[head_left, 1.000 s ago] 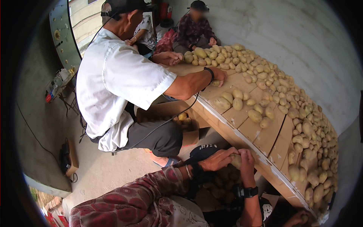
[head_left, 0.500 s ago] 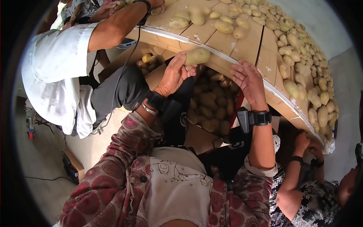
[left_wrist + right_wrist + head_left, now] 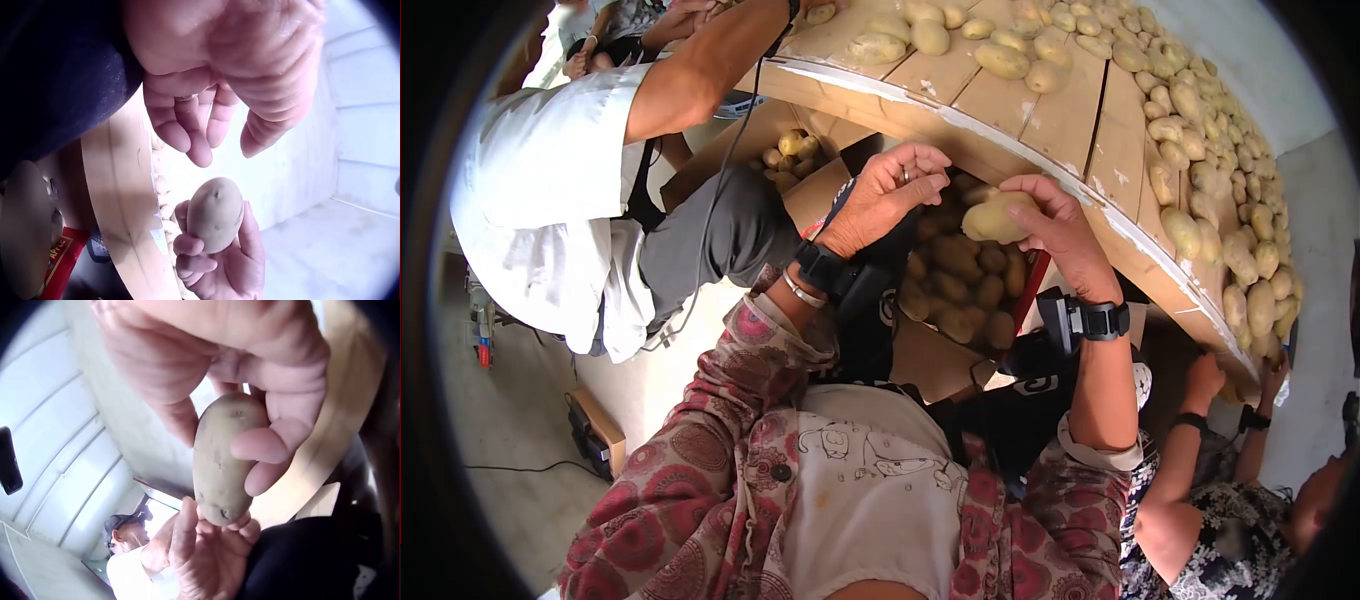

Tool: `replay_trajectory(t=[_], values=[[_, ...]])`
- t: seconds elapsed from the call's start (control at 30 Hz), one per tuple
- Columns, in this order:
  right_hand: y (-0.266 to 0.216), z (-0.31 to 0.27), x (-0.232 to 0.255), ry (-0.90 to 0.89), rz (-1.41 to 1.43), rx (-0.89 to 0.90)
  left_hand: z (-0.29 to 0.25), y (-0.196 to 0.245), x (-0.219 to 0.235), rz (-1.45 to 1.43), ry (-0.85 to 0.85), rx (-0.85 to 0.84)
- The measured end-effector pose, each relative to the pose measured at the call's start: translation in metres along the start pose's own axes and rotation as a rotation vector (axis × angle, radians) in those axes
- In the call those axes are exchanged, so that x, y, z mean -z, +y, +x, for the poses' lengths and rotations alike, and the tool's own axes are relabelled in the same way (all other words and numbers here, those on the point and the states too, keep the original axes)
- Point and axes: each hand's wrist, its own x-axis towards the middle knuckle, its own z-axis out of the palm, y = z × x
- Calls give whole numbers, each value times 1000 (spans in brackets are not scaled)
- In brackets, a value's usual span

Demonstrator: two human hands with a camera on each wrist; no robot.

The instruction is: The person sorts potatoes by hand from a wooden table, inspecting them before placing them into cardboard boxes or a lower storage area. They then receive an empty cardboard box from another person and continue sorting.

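Note:
A pale oval potato (image 3: 994,218) is gripped between the thumb and fingers of my right hand (image 3: 1064,232), over a box of potatoes (image 3: 956,268). My left hand (image 3: 887,200) is beside it, palm turned inward, fingers loosely bent and holding nothing. In the left wrist view the left hand (image 3: 228,75) has a gap between its fingertips and the potato (image 3: 215,214). The right wrist view shows the right hand (image 3: 231,369) around the upper part of the potato (image 3: 225,456), with the left hand (image 3: 215,556) behind its lower end.
A wooden table (image 3: 960,120) with a white edge carries many potatoes (image 3: 1190,150) beyond my hands. On the left sits a person in a white shirt (image 3: 550,190), near another box with potatoes (image 3: 790,150). Another person's arm (image 3: 1170,470) is at the lower right.
The potato has passed from my left hand to my right since half a second ago. Before that both hands were at it, and the head view has since swung down toward my lap.

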Motion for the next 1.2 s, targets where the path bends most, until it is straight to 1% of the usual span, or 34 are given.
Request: replay_trajectory(t=[0.03,0.1,0.13,0.17,0.2,0.23,0.27,0.3,0.37,0.4,0.43,0.5,0.53,0.57,0.63,0.77,0.83,0.9,0.97,1.03,1.07,1.1,1.17,1.2], values=[[0,-2,5,-2,-1,8,-1,1,2,-47,21,-2],[0,-8,16,-122,-339,-85,0,3,3,-56,41,-6],[1,-12,20,-171,-315,-155,0,2,5,-53,35,-24],[6,-14,23,-170,-311,-164,-1,0,6,-51,26,-36],[16,-14,27,-161,-409,-133,-1,3,4,-75,65,-32],[27,-12,33,-150,-509,-94,-1,2,4,-75,60,-30],[34,-9,35,-103,-536,-21,-2,2,5,-66,57,-23],[37,-8,41,-101,-538,-18,-1,3,5,-58,56,-18],[39,-8,48,83,-247,-32,-1,3,4,-81,71,-10],[34,-9,48,175,-241,38,-1,1,4,-93,90,-13],[35,-9,51,178,-241,40,1,0,5,-103,105,-18],[34,-5,64,330,-66,72,0,2,4,-78,97,-34],[32,-5,70,368,-100,86,0,2,5,-55,99,-38],[29,-4,74,369,-102,94,3,1,8,-54,98,-46],[27,-7,77,446,-105,109,3,-5,12,-225,111,-38],[31,-6,78,474,-80,138,3,-4,15,-182,123,-47],[36,-6,81,429,-108,164,1,-2,16,-127,123,-73],[36,-3,79,455,-126,163,0,2,18,-74,141,-46],[35,-2,77,429,-97,204,-2,4,19,-110,161,-51],[38,2,79,420,-85,222,-1,7,22,-218,160,-63],[39,4,79,413,-69,230,-1,7,28,-111,119,-76],[41,6,78,410,-73,243,-1,5,28,-143,163,-106],[39,8,75,407,-50,238,-3,3,31,-270,212,-68],[35,8,68,435,-5,226,-3,3,35,-273,212,-87]])
